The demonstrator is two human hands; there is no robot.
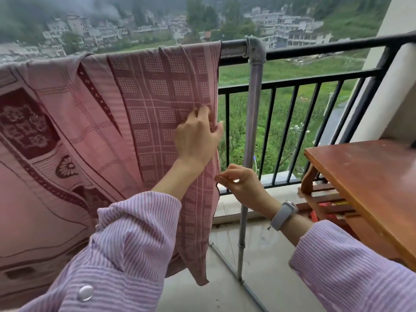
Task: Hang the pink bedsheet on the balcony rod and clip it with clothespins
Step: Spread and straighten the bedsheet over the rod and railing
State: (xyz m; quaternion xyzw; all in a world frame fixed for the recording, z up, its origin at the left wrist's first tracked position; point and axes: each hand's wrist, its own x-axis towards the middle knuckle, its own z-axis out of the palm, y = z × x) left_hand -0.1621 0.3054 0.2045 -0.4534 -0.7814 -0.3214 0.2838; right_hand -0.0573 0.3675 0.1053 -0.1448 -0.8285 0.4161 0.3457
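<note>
Bedsheet (90,131) draped over rod (231,49); table (371,188) right, railing (315,82) behind

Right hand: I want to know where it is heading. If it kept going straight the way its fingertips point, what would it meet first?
The right hand points left, fingertips at the edge of the pink bedsheet. That hanging edge comes first, likely already touched, though depth is unclear.

Black balcony railing (315,83) with vertical bars, wooden table (369,176) at right, pale tiled floor (265,255), green field (281,70) below, distant hillside buildings (281,25)
</note>
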